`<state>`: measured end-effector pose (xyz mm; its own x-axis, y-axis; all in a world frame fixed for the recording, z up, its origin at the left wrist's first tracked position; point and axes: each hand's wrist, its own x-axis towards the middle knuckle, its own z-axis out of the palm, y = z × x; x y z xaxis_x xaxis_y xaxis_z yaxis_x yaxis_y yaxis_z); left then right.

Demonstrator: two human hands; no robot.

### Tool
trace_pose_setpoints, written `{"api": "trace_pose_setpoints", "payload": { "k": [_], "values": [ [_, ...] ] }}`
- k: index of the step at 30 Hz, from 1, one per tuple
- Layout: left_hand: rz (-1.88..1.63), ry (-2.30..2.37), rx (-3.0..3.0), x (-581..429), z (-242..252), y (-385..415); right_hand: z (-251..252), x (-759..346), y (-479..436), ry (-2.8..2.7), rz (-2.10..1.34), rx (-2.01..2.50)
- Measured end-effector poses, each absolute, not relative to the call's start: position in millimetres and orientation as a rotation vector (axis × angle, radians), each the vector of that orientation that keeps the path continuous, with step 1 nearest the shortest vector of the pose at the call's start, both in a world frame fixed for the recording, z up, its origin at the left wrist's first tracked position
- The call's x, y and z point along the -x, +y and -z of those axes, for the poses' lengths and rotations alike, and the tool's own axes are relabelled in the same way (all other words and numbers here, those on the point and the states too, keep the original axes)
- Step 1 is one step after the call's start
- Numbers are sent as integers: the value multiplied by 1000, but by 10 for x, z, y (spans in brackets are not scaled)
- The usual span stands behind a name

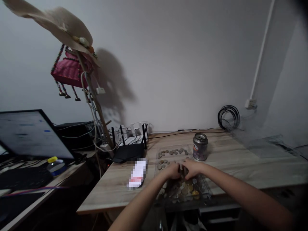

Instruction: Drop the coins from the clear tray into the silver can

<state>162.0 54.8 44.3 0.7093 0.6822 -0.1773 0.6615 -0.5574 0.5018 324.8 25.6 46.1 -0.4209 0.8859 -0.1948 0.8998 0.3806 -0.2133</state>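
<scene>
Clock: read from the point where the two hands nearly meet, 12 toward the wall (173,70)
Left hand: the left hand (173,170) comes in from 7 o'clock with its fingers curled inward over the coins — shadow covers the tips, so I cannot tell whether they pinch anything
Right hand: the right hand (193,168) comes in from 4 o'clock and bends toward the left one, thumb apart from the fingers; I cannot tell whether a coin sits between them
Coins: the coins (184,191), silvery and gold-coloured, crowd together at 6 o'clock, just below the hands; more lie scattered at 10 and between 11 and 12
Tray: a clear tray (156,170) lies beneath coins on the wooden desk (108,194); its exact outline is hard to make out
Tin: a dark, printed tin (200,149) stands upright at 1 o'clock, near the right hand
Phone: a phone (138,173), its screen lit and blurred, lies at 9 o'clock
Router: a black router (128,153) with raised antennas sits between 9 and 10 o'clock
Cable: a black cable coil (228,118) leans near the wall between 1 and 2 o'clock — well apart from the hands
</scene>
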Motion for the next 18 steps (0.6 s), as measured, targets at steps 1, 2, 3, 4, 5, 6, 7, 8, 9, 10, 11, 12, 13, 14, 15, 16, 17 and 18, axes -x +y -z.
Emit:
{"api": "trace_pose_setpoints", "payload": {
  "k": [1,2,3,4,5,6,7,8,9,10,11,12,13,14,15,16,17,18],
  "values": [
    [-54,1081,-2379,-1603,-439,495,-483,-3242,253,2541,455,-1681],
    [-40,1134,-2390,-1580,-440,454,-505,-3231,249,2511,463,-1710],
    [-10,1174,-2406,-1555,-446,424,-520,-3217,243,2481,477,-1739],
    [12,1191,-2412,-1528,-457,400,-529,-3203,233,2448,511,-1756],
    [35,1193,-2417,-1505,-470,380,-530,-3189,218,2414,564,-1765],
    [62,1187,-2427,-1485,-485,360,-525,-3178,196,2382,627,-1769],
    [91,1177,-2440,-1470,-500,339,-517,-3170,167,2358,695,-1766],
    [116,1164,-2456,-1460,-515,314,-510,-3163,132,2342,758,-1751],
    [140,1154,-2471,-1453,-528,286,-506,-3157,92,2338,795,-1734],
    [161,1148,-2486,-1448,-541,256,-508,-3152,49,2342,795,-1713],
    [178,1148,-2497,-1444,-552,226,-517,-3145,7,2345,769,-1691],
    [191,1148,-2501,-1439,-561,197,-531,-3139,-33,2340,733,-1670],
    [208,1144,-2498,-1434,-570,171,-550,-3131,-68,2330,698,-1658],
    [230,1137,-2494,-1429,-577,147,-570,-3124,-98,2322,669,-1655],
    [242,1127,-2491,-1424,-584,127,-588,-3116,-120,2315,653,-1654],
    [238,1118,-2491,-1420,-592,109,-603,-3107,-137,2311,650,-1650],
    [230,1109,-2490,-1418,-600,91,-613,-3099,-148,2308,655,-1644],
    [233,1095,-2487,-1418,-608,75,-617,-3090,-155,2300,664,-1634]
  ]
}}
